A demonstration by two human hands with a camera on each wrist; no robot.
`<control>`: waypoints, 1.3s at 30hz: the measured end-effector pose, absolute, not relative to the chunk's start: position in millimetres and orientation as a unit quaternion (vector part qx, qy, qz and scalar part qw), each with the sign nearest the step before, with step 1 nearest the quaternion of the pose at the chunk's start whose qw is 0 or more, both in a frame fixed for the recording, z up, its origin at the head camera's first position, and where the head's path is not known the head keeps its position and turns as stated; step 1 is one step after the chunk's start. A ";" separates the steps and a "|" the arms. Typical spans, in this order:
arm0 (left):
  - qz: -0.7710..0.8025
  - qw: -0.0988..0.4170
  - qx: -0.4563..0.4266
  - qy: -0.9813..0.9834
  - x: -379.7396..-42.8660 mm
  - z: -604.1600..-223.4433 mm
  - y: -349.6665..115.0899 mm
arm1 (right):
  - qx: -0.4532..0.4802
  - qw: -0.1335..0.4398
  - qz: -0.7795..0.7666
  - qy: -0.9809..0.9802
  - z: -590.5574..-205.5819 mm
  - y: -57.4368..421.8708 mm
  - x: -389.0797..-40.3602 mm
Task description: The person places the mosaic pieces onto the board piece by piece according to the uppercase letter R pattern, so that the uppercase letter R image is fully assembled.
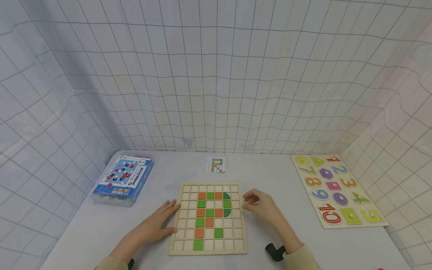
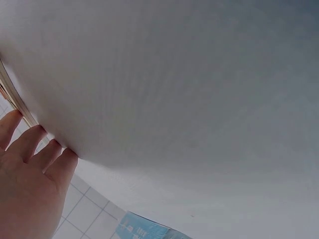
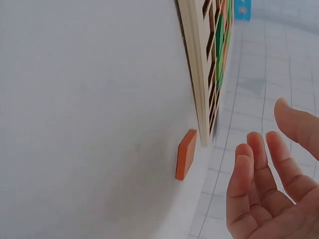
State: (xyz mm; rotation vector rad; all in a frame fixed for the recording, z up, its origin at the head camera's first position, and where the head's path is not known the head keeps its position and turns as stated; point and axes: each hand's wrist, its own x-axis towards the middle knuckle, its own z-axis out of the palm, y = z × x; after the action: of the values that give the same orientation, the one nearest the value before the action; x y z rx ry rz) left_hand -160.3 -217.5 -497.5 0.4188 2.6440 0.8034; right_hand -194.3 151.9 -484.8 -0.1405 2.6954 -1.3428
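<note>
A wooden grid board (image 1: 209, 252) lies flat before me, with orange, light green and dark green pieces filling some of its squares. At its left edge rests my left hand (image 1: 156, 223), fingers spread and fingertips on the frame. My right hand (image 1: 261, 205) hovers beside the right edge, fingers loosely bent, with a gap between thumb and fingertips and nothing held. An orange tile (image 3: 186, 155) lies on the table by the board in the right wrist view; my hand hides it in the head view. Behind the board lies a small pattern card (image 1: 215, 164).
A boxed molecule model set (image 1: 123, 178) stands at the left. At the right lies a number and shape puzzle board (image 1: 325, 202). A black object (image 1: 275, 252) is by the right forearm. White gridded curtains (image 1: 222, 75) enclose the table at the back and sides.
</note>
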 end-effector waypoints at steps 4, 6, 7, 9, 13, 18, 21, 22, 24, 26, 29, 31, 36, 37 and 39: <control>0.284 0.172 0.147 0.932 -160.2 -497.0 -217.3 | -0.021 0.044 -0.444 0.895 -487.7 163.2 -199.1; 0.285 0.172 0.146 0.931 -160.0 -496.8 -217.1 | -0.017 0.038 -0.440 0.897 -489.7 167.2 -200.7; 0.285 0.173 0.145 0.931 -160.0 -496.8 -217.1 | -0.017 0.036 -0.438 0.898 -490.7 169.0 -201.2; 0.286 0.174 0.144 0.931 -159.8 -496.7 -216.9 | -0.014 0.035 -0.434 0.900 -492.3 171.5 -202.3; 0.285 0.173 0.145 0.931 -159.7 -496.4 -216.9 | -0.007 0.040 -0.432 0.901 -494.0 174.3 -202.9; 0.286 0.173 0.144 0.931 -159.5 -496.1 -216.8 | -0.001 0.045 -0.431 0.901 -496.1 175.3 -203.9; 0.286 0.173 0.144 0.931 -159.4 -495.8 -216.6 | 0.001 0.050 -0.428 0.903 -498.6 175.2 -205.1; 0.286 0.173 0.145 0.931 -159.4 -495.6 -216.6 | 0.001 0.052 -0.425 0.904 -499.5 174.9 -205.7; 0.285 0.172 0.145 0.932 -159.3 -495.4 -216.5 | 0.003 0.057 -0.422 0.905 -500.0 174.0 -206.5; 0.285 0.173 0.145 0.932 -159.2 -495.1 -216.2 | 0.001 0.061 -0.416 0.908 -500.4 172.9 -207.6; 0.285 0.173 0.144 0.932 -159.0 -494.4 -215.7 | -0.002 0.064 -0.408 0.911 -498.8 171.2 -208.2; 0.286 0.174 0.143 0.931 -158.9 -494.0 -215.5 | -0.002 0.067 -0.398 0.915 -498.3 169.9 -208.6; 0.286 0.174 0.141 0.932 -158.7 -493.7 -215.4 | -0.006 0.075 -0.366 0.928 -498.9 166.6 -209.7; 0.286 0.174 0.141 0.932 -158.8 -493.9 -215.5 | -0.008 0.075 -0.360 0.930 -499.1 166.0 -209.9; 0.286 0.174 0.142 0.932 -159.1 -494.4 -215.7 | -0.012 0.074 -0.350 0.934 -500.4 165.2 -210.3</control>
State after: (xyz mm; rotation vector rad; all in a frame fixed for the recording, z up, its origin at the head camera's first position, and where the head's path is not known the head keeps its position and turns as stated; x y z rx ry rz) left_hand -159.1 -215.7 -494.4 0.4014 2.6408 0.8094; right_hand -210.3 165.2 -500.4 -0.0345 2.8017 -1.0515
